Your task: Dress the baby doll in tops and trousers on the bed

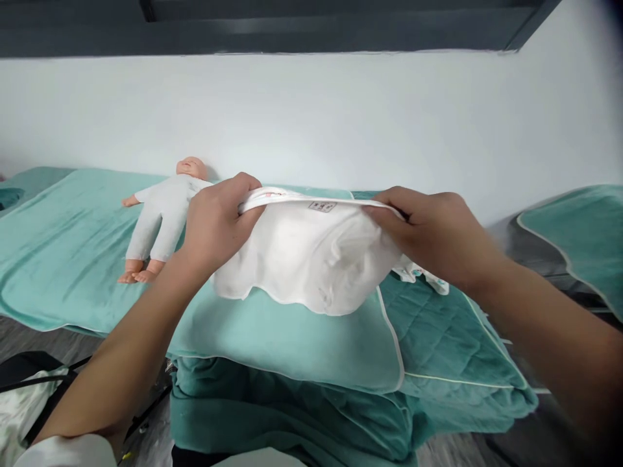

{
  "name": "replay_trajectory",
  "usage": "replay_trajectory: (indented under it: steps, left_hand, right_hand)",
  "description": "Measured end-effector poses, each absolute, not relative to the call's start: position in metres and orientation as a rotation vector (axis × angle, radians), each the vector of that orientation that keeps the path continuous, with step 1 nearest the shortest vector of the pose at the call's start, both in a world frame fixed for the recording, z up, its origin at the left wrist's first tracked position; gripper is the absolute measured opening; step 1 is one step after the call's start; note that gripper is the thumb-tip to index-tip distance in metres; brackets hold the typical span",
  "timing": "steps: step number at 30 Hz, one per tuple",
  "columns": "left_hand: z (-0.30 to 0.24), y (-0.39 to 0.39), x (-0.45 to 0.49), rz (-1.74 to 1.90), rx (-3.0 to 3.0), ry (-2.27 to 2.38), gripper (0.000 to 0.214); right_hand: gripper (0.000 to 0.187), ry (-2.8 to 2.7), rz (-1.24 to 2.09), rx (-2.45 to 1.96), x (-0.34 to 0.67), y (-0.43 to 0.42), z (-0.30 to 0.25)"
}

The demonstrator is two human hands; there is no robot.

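A white cloth garment [302,259] hangs stretched between my two hands, its hemmed edge held up and a small printed label near the middle of that edge. My left hand [221,217] pinches the left end of the edge between thumb and fingers. At the other end, my right hand [428,227] grips the same edge. The garment's lower part droops over the light green pad [292,344]. Behind my right hand, part of a white patterned cloth [426,279] shows; the rest is hidden.
A baby doll [168,201] in white clothing lies on the light green cover [63,253] at left. Dark green quilted bedding [452,350] is under the pad. A white wall [311,117] rises behind, with a dark overhang [292,32] above. Another green cover [584,233] is at right.
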State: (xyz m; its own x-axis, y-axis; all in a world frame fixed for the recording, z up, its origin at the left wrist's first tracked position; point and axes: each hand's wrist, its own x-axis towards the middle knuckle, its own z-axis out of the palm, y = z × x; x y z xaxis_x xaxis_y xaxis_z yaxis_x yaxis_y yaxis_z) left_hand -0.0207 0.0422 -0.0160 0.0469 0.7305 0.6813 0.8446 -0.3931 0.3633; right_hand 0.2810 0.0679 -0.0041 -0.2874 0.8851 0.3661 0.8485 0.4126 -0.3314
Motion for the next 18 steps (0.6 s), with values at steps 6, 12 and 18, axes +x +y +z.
replay_trajectory:
  steps: [6, 12, 18]
  left_hand:
    - [-0.029, 0.053, -0.029, -1.115, -2.098, -1.677, 0.015]
    - [-0.036, 0.056, -0.04, -1.324, -2.093, -1.867, 0.019]
    - [-0.037, 0.055, -0.038, -1.403, -2.131, -1.906, 0.02]
  right_hand:
    - [0.036, -2.264, -0.451, -1.521, 0.289, 0.07, -0.013]
    - [0.039, -2.236, -0.606, -1.629, 0.299, 0.068, -0.02]
    - [0.023, -2.121, -0.344, -1.675, 0.302, 0.071, -0.029]
